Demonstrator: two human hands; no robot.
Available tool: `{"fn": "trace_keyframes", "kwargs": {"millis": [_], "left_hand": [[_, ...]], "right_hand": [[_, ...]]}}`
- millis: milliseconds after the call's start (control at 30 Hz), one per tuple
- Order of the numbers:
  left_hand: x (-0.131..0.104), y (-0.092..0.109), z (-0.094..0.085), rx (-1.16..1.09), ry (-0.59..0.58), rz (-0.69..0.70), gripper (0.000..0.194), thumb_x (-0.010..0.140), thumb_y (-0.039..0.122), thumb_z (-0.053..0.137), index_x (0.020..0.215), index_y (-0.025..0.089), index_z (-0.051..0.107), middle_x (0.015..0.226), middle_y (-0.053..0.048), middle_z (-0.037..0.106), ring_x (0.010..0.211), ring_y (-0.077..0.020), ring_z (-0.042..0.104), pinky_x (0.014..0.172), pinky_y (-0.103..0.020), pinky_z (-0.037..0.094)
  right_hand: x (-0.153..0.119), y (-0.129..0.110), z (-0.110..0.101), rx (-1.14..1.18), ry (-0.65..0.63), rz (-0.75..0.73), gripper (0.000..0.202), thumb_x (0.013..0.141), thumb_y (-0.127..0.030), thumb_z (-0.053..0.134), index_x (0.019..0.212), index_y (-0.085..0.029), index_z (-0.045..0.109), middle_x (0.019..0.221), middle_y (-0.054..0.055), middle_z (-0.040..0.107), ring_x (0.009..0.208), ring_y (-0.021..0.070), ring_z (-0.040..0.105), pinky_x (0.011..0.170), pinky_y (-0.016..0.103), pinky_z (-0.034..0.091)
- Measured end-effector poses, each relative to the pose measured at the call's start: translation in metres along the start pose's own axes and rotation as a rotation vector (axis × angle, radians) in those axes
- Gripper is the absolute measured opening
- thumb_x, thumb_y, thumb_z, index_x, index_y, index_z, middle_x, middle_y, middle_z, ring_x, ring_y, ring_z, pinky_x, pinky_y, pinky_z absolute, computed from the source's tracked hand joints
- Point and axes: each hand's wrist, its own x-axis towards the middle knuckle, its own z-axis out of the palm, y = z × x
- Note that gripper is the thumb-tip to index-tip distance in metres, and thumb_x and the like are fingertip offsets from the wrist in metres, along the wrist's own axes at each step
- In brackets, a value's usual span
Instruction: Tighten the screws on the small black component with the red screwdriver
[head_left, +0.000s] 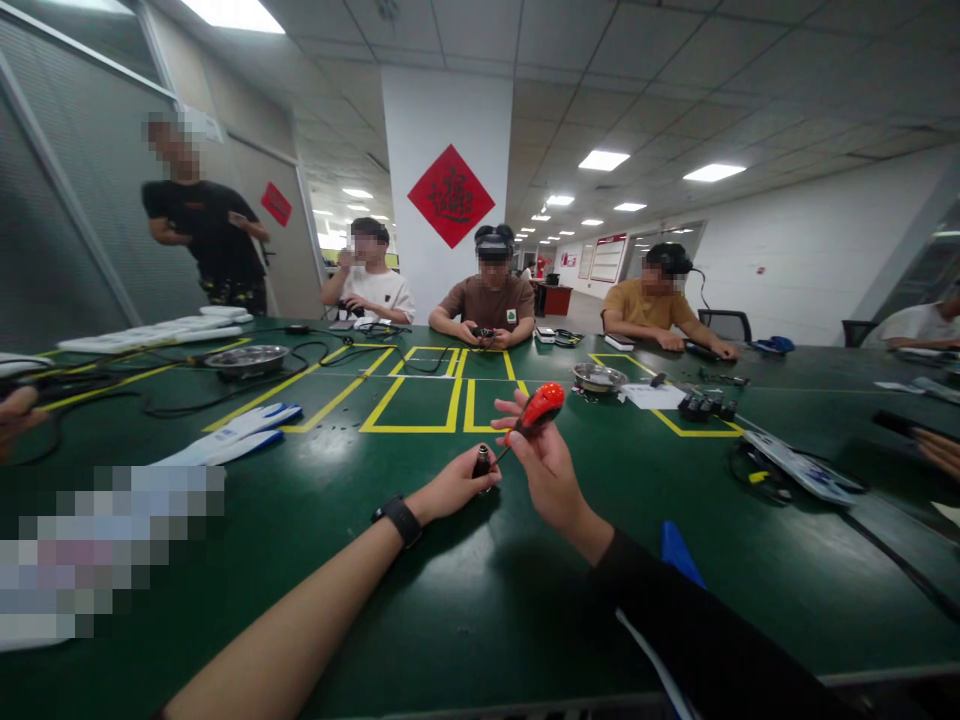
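Just above the green table (420,640), my left hand (450,488) is closed around a small black cylindrical part with a metal end (482,460), held roughly upright. My right hand (551,475) grips a screwdriver (541,408) by its red and black handle, some of its fingers spread. The screwdriver's thin shaft slants down and left to the side of the black part. Whether the tip touches a screw is too small to tell. A dark watch (399,520) is on my left wrist, and a black sleeve covers my right arm.
Blue-and-white gloves (232,432) lie to the left. Metal bowls (251,358) (600,376) stand farther back. Black parts (706,405) and a white tray (802,468) are on the right; a blue object (681,555) lies by my right forearm. Several people sit around the table.
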Motion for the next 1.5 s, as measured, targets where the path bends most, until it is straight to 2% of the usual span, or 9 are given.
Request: {"fn": "trace_keyframes", "kwargs": {"millis": [100, 300, 433, 600, 800, 1000, 1167, 1267, 1500], "left_hand": [[0.000, -0.001, 0.000, 0.020, 0.011, -0.004, 0.018, 0.079, 0.031, 0.057, 0.083, 0.015, 0.051, 0.076, 0.000, 0.053, 0.066, -0.0114, 0.047, 0.068, -0.026, 0.042], [0.001, -0.006, 0.000, 0.012, 0.010, 0.021, 0.020, 0.079, 0.030, 0.056, 0.091, 0.014, 0.052, 0.081, -0.001, 0.054, 0.070, -0.0126, 0.048, 0.071, -0.029, 0.042], [0.000, -0.005, 0.000, -0.006, 0.004, 0.028, 0.017, 0.080, 0.029, 0.056, 0.088, 0.015, 0.050, 0.079, 0.001, 0.053, 0.068, -0.0116, 0.047, 0.070, -0.027, 0.041], [0.000, -0.006, 0.000, 0.003, 0.005, 0.016, 0.018, 0.079, 0.030, 0.056, 0.084, 0.015, 0.049, 0.077, 0.001, 0.052, 0.066, -0.0110, 0.046, 0.067, -0.026, 0.041], [0.001, -0.003, 0.001, 0.034, 0.015, -0.005, 0.019, 0.079, 0.031, 0.056, 0.086, 0.015, 0.049, 0.076, 0.002, 0.051, 0.064, -0.0105, 0.045, 0.066, -0.026, 0.040], [0.000, -0.001, 0.000, 0.015, -0.005, -0.006, 0.017, 0.080, 0.030, 0.055, 0.084, 0.015, 0.048, 0.074, 0.002, 0.049, 0.063, -0.0100, 0.045, 0.064, -0.025, 0.040], [0.001, -0.001, 0.000, 0.007, -0.006, -0.024, 0.018, 0.079, 0.030, 0.056, 0.084, 0.014, 0.048, 0.073, 0.002, 0.050, 0.063, -0.0100, 0.045, 0.065, -0.025, 0.040], [0.000, -0.002, -0.001, -0.012, -0.010, -0.006, 0.020, 0.078, 0.030, 0.059, 0.084, 0.014, 0.048, 0.076, 0.002, 0.051, 0.066, -0.0104, 0.046, 0.067, -0.025, 0.040], [0.000, -0.008, -0.005, -0.084, -0.070, 0.025, 0.030, 0.072, 0.030, 0.066, 0.091, 0.015, 0.048, 0.086, -0.002, 0.057, 0.080, -0.0144, 0.053, 0.079, -0.030, 0.042]], "right_hand": [[0.001, 0.002, 0.000, -0.029, 0.009, -0.002, 0.024, 0.081, -0.022, 0.056, 0.105, -0.022, 0.055, 0.117, 0.006, 0.056, 0.098, 0.0181, 0.055, 0.087, 0.034, 0.044], [-0.002, 0.006, -0.001, 0.021, 0.017, 0.028, 0.026, 0.078, -0.018, 0.058, 0.101, -0.025, 0.049, 0.072, -0.005, 0.056, 0.066, 0.0118, 0.055, 0.073, 0.028, 0.047], [-0.003, 0.001, 0.000, 0.058, -0.016, 0.012, 0.038, 0.080, -0.015, 0.053, 0.115, -0.027, 0.044, 0.085, -0.003, 0.056, 0.075, 0.0120, 0.056, 0.078, 0.028, 0.046], [0.000, 0.002, -0.002, -0.006, -0.027, 0.018, 0.026, 0.082, -0.020, 0.053, 0.107, -0.022, 0.049, 0.109, 0.005, 0.058, 0.093, 0.0159, 0.058, 0.090, 0.035, 0.043], [0.001, 0.015, -0.006, -0.077, 0.039, -0.007, 0.015, 0.080, -0.022, 0.056, 0.092, -0.021, 0.048, 0.076, -0.002, 0.056, 0.071, 0.0127, 0.057, 0.075, 0.029, 0.047], [0.001, 0.009, -0.008, -0.213, 0.017, -0.084, 0.034, 0.083, -0.021, 0.048, 0.117, -0.023, 0.044, 0.093, 0.002, 0.054, 0.085, 0.0145, 0.056, 0.084, 0.032, 0.045], [0.003, 0.007, -0.015, -0.585, 0.088, -0.074, 0.023, 0.081, -0.031, 0.055, 0.098, -0.017, 0.056, 0.086, 0.005, 0.060, 0.071, 0.0162, 0.059, 0.068, 0.030, 0.048], [0.002, 0.011, -0.016, -0.492, 0.061, 0.005, 0.024, 0.084, -0.034, 0.050, 0.101, -0.017, 0.050, 0.075, 0.002, 0.061, 0.052, 0.0124, 0.057, 0.053, 0.026, 0.048], [0.000, 0.014, -0.013, -0.450, 0.083, -0.031, 0.023, 0.086, -0.035, 0.048, 0.101, -0.017, 0.047, 0.075, 0.003, 0.063, 0.056, 0.0132, 0.062, 0.057, 0.026, 0.050]]}}
